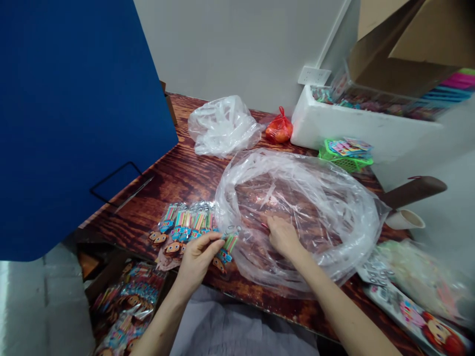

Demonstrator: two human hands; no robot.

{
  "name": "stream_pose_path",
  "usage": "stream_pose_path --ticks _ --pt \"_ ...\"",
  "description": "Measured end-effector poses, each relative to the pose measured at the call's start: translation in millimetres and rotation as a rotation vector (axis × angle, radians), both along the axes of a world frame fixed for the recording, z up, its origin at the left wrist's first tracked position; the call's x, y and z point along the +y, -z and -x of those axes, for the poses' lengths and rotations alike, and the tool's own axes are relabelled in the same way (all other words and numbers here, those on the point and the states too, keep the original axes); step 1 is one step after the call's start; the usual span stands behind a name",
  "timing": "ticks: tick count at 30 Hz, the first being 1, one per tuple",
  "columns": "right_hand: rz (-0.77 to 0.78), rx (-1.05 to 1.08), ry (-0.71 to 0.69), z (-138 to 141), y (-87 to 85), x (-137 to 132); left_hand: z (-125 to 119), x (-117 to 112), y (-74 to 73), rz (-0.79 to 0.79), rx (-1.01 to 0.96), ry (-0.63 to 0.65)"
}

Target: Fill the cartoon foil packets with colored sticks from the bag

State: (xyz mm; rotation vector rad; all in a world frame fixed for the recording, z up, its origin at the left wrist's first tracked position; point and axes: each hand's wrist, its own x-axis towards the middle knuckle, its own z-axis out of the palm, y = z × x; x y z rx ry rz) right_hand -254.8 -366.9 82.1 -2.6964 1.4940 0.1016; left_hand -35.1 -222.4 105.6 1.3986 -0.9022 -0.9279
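Observation:
My left hand (200, 254) pinches the top edge of a small clear packet (227, 251) with coloured sticks and a cartoon-face card, at the table's front edge. Just left of it lie several like packets (185, 225) in an overlapping row, with metal rings at their tops. A large clear plastic bag (343, 207) with a thick rolled rim spreads over the middle of the table. Inside the ring of its rim is my right hand (282, 236), fingers curled and pointing down. A small red bit shows by its fingertips; what they hold, if anything, cannot be made out.
A blue panel (74, 123) stands at left. Behind are a crumpled plastic bag (224, 126), a red bag of round fruit (280, 128), a green basket (345, 155) and a white foam box (356, 121). Below left, a carton holds packets (129, 301). Cardboard tubes (404, 219) lie right.

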Motion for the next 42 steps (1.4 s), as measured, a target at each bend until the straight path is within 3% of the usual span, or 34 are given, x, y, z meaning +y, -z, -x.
stream_pose_path --ticks 4,7,10,14,17,24,29,32,34,37,39,42 --pt "0.002 -0.096 0.018 11 1.9 0 7 2 -6.7 0.037 -0.001 0.051" --pt "0.056 -0.296 0.092 20 -5.4 1 7 4 -6.7 0.068 -0.03 0.098" --pt "0.043 -0.742 0.103 17 -32.4 13 6 5 -2.6 0.076 -0.051 0.113" --pt "-0.14 -1.404 0.111 -14 -83.8 49 9 4 2.3 0.029 -0.03 0.114" --pt "-0.096 -1.592 0.118 -40 -101.2 73 13 3 0.9 0.0 -0.021 0.102" --pt "-0.218 -1.384 0.031 -57 -79.3 85 15 10 -5.2 -0.006 0.112 0.107" --pt "-0.352 -1.125 -0.151 -57 -82.1 82 17 11 4.4 -0.021 0.243 0.035" --pt "-0.456 -1.159 -0.044 -41 -73.1 60 4 14 0.1 -0.021 0.323 -0.023" --pt "-0.367 -1.085 0.101 -22 -56.9 38 -23 17 -8.9 -0.006 0.313 -0.135" --pt "-0.177 -0.608 0.153 3 -27.6 12 -86 17 -18.7 0.051 0.107 -0.337" --pt "-0.101 -0.288 0.117 11 -13.1 6 -132 9 -13.9 0.051 -0.09 -0.415" --pt "-0.007 -0.01 0.042 8 -2.5 12 -178 -10 9.9 0.004 -0.447 -0.431"
